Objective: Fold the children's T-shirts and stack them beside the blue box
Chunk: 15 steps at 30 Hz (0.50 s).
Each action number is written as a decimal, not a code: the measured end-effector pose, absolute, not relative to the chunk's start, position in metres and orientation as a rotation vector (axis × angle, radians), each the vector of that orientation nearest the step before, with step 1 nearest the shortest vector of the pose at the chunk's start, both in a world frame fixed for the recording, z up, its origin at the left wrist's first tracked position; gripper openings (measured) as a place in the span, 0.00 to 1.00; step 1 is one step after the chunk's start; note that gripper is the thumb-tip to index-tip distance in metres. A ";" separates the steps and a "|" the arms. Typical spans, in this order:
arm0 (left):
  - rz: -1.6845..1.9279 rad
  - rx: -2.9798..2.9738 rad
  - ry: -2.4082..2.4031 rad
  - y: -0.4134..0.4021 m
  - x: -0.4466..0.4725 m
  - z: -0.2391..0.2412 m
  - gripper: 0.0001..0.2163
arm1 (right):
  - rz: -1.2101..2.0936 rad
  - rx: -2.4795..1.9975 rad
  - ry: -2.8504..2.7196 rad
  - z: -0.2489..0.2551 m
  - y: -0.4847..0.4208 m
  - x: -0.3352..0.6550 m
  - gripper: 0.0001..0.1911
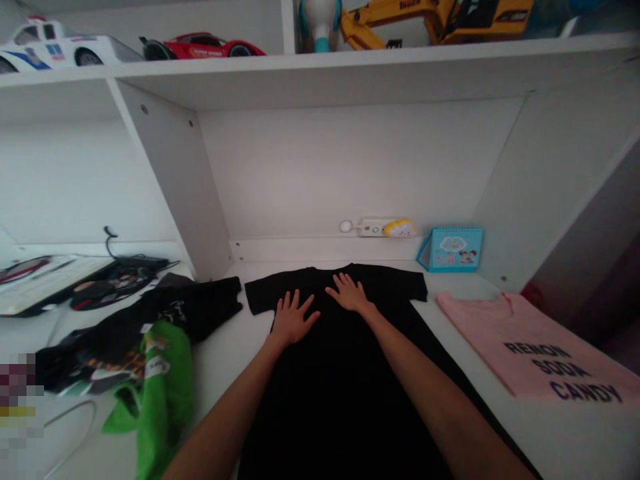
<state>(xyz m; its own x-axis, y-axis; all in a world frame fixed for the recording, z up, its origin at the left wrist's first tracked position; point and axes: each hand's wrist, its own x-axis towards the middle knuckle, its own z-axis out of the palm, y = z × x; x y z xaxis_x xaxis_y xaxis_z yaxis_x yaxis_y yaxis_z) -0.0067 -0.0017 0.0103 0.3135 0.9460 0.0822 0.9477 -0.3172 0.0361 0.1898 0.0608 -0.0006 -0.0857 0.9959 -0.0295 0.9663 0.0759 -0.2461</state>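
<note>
A black short-sleeved T-shirt (345, 387) lies spread out on the white desk, its collar toward the back and both sleeves out to the sides. My left hand (293, 319) rests flat on its upper left part, fingers spread, near the left sleeve. Close to the collar, my right hand (349, 293) lies flat on the cloth with its fingers stretched out. Neither hand holds anything. The shirt's lower end runs out of view at the bottom.
At right lies a folded pink T-shirt (540, 353) with dark lettering. Crumpled black clothing (200, 307) and a green garment (167, 393) are at left. Behind stand a blue desk calendar (456, 250) and a power strip (373, 227). Toy vehicles sit on the shelf (350, 70) overhead.
</note>
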 end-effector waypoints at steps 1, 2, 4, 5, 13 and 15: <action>-0.140 -2.525 -1.827 -0.001 -0.007 0.010 0.29 | 0.300 -2.058 -2.163 0.000 0.057 0.201 0.37; -0.144 -2.519 -1.832 -0.001 -0.008 0.009 0.30 | 0.292 -2.103 -2.127 0.001 0.052 0.215 0.37; -0.144 -2.523 -1.838 0.000 -0.008 0.008 0.30 | 0.264 -2.198 -2.047 0.006 0.040 0.246 0.36; -0.146 -2.527 -1.838 0.001 -0.008 0.008 0.30 | 0.248 -2.238 -2.012 0.010 0.034 0.261 0.35; -0.155 -2.554 -1.840 0.002 -0.007 0.007 0.31 | 0.189 -2.117 -2.143 0.055 -0.061 0.234 0.34; -0.109 -2.567 -1.857 0.002 -0.005 0.008 0.34 | 0.391 -1.656 -2.432 0.057 -0.111 0.197 0.35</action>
<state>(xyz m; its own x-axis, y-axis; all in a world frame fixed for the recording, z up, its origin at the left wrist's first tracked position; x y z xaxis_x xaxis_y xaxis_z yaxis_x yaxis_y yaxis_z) -0.0055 0.0016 0.0084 0.3116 0.9494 0.0391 0.9474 -0.3135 0.0637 0.1966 -0.1110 0.0574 -0.3672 0.9301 -0.0045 0.8846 0.3478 -0.3108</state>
